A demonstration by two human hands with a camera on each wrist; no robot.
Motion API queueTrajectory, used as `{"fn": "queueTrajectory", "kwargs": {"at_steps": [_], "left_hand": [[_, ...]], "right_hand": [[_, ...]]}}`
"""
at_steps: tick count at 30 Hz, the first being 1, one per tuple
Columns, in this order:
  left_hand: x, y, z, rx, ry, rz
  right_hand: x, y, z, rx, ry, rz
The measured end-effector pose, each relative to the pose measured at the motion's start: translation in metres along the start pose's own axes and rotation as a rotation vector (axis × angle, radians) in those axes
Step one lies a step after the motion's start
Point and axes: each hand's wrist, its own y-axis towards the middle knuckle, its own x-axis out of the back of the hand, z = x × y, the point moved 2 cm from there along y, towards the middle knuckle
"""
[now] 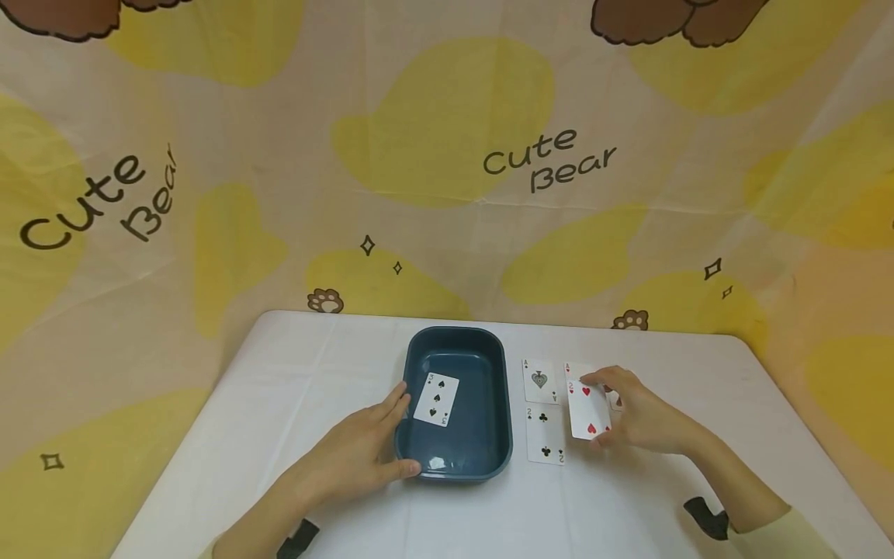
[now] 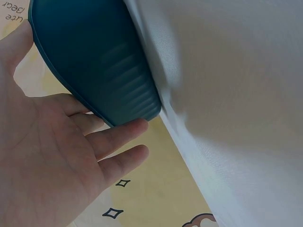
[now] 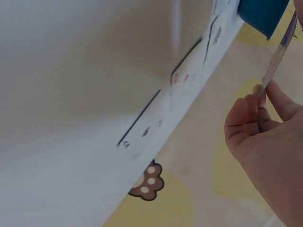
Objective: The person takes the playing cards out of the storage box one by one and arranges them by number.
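Observation:
A dark blue tray (image 1: 494,458) stands on the table with a three of spades card (image 1: 436,400) lying in it. My left hand (image 1: 356,450) rests against the tray's left side, thumb and fingers spread apart; in the left wrist view the thumb touches the rim and the fingers lie along the outer wall. To the right of the tray, my right hand (image 1: 639,415) pinches a two of hearts card (image 1: 585,415) between thumb and fingers. The held card overlaps a red ace card (image 1: 574,368) in the head view. The right wrist view shows the held card (image 3: 277,59) edge-on.
An ace of spades (image 1: 540,380) and a two of clubs (image 1: 545,436) lie face up just right of the tray. Another card (image 1: 615,401) is partly hidden by the right hand. A white cloth covers the table (image 1: 321,365), and a patterned curtain (image 1: 433,225) hangs behind.

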Motion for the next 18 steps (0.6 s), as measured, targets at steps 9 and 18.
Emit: {"fn": "queueTrajectory", "kwargs": {"at_steps": [9, 18], "left_hand": [[0.000, 0.000, 0.000, 0.003, -0.011, 0.000], [0.000, -0.001, 0.001, -0.003, -0.007, -0.008]], "right_hand": [[-0.012, -0.008, -0.013, -0.065, 0.013, 0.028], [-0.022, -0.012, -0.023, -0.074, 0.016, 0.044]]}}
